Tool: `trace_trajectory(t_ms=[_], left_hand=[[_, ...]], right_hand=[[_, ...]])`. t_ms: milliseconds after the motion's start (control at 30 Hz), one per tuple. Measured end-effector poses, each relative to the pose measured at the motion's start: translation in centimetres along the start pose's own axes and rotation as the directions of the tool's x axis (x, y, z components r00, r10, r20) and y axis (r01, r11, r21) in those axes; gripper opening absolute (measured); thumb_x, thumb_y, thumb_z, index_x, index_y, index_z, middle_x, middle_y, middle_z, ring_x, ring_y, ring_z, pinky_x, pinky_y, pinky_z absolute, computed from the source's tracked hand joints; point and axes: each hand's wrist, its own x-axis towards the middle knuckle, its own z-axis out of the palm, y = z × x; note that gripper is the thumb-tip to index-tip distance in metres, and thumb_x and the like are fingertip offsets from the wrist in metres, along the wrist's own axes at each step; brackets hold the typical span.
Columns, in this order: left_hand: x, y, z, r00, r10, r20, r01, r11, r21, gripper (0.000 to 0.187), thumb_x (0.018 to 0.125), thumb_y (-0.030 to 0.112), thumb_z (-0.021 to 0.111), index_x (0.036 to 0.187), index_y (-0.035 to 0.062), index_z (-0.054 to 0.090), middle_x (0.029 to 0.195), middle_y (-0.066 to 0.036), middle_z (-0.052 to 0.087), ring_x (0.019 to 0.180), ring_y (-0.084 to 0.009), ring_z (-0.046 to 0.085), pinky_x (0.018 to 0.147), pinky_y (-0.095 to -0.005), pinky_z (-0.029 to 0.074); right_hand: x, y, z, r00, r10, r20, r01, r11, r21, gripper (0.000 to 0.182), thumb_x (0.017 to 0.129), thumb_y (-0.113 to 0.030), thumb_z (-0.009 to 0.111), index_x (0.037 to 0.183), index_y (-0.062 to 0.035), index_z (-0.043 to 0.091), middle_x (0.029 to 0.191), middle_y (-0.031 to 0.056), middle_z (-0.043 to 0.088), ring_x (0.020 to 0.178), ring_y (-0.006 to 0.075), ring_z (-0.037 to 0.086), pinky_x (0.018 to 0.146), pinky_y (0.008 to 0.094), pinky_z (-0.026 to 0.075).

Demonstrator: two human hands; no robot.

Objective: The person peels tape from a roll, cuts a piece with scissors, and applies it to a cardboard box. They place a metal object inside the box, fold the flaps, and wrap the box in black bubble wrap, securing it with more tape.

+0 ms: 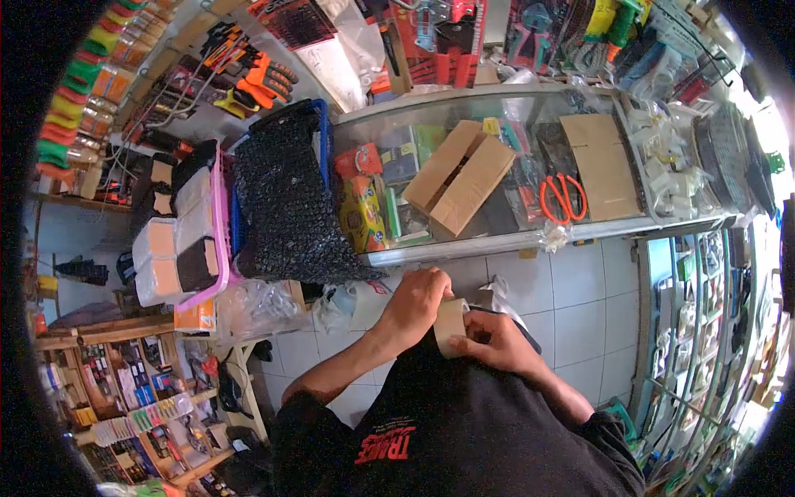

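A roll of tan packing tape (pixel 451 330) is held close against my black shirt, in front of the glass counter. My right hand (pixel 501 341) grips the roll from the right, thumb on its outer face and the other fingers curled. At the upper left of the roll is my left hand (pixel 416 305), its fingers bent and pressed together right at the tape's edge; whether they pinch the tape end cannot be made out. On the counter ahead lies a small cardboard box (pixel 460 178), tilted to the view, with a dark gap along its top.
Orange-handled scissors (pixel 563 199) and a flat cardboard piece (pixel 603 166) lie on the glass counter (pixel 497 247). To the left stand a blue crate (pixel 325 137) draped with black bubble wrap (pixel 286 190) and a pink basket (pixel 222 224). Shelves (pixel 137 414) flank the tiled floor (pixel 580 286).
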Motion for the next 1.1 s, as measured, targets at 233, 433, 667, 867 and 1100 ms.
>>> trace_trajectory(t_ms=[233,433,667,867,1100], left_hand=[[2.1,0.1,-0.8,0.971,-0.141,0.194,0.175,0.97,-0.169,0.01,0.093,0.005,0.063,0.097,0.0026,0.054,0.09,-0.014,0.065,0.09,-0.0354,0.066,0.085,-0.0466,0.047],[3.1,0.3,-2.1,0.94,-0.08,0.333,0.167,0.956,-0.242,0.017,0.1,0.016,0.063,0.099,0.0026,0.054,0.094,-0.016,0.065,0.095,-0.0386,0.064,0.085,-0.0472,0.049],[3.9,1.8,-0.7,0.941,-0.099,0.323,0.224,0.899,-0.376,0.015,0.096,0.012,0.067,0.098,0.0044,0.054,0.092,-0.012,0.059,0.097,-0.0367,0.061,0.085,-0.0455,0.049],[4.0,4.0,-1.8,0.973,0.167,0.16,-0.161,0.986,-0.051,0.016,0.089,0.007,0.068,0.1,0.0042,0.056,0.089,-0.012,0.06,0.098,-0.0336,0.06,0.086,-0.0441,0.05],[3.7,6.1,-5.2,0.966,0.258,0.021,-0.259,0.962,0.084,0.025,0.087,0.005,0.07,0.11,0.0044,0.06,0.089,-0.011,0.06,0.098,-0.0331,0.061,0.1,-0.0451,0.05]], right_hand=[[-0.1,0.6,-1.0,0.988,0.132,0.081,-0.142,0.98,0.136,0.033,0.099,-0.028,0.073,0.111,0.0029,0.068,0.091,0.0053,0.072,0.085,0.0097,0.066,0.075,0.0282,0.052],[-0.5,1.7,-1.5,0.984,0.137,0.111,-0.167,0.928,0.333,0.029,0.099,-0.022,0.072,0.114,0.002,0.067,0.1,0.0038,0.073,0.092,0.0099,0.066,0.082,0.0276,0.052],[-1.7,2.5,-3.2,0.987,0.077,0.142,-0.112,0.958,0.264,0.027,0.099,-0.018,0.071,0.115,0.0027,0.067,0.106,0.0055,0.072,0.098,0.0112,0.065,0.088,0.0299,0.052],[-2.8,1.1,-4.1,0.982,0.009,0.19,-0.062,0.958,0.279,0.023,0.099,-0.011,0.071,0.116,0.0007,0.062,0.109,0.0046,0.069,0.102,0.0112,0.063,0.092,0.0291,0.05],[-4.0,-3.1,-4.6,0.927,-0.194,0.322,0.151,0.977,0.153,0.036,0.101,-0.019,0.069,0.128,0.0012,0.057,0.118,0.0144,0.069,0.116,0.0226,0.063,0.101,0.0385,0.048]])
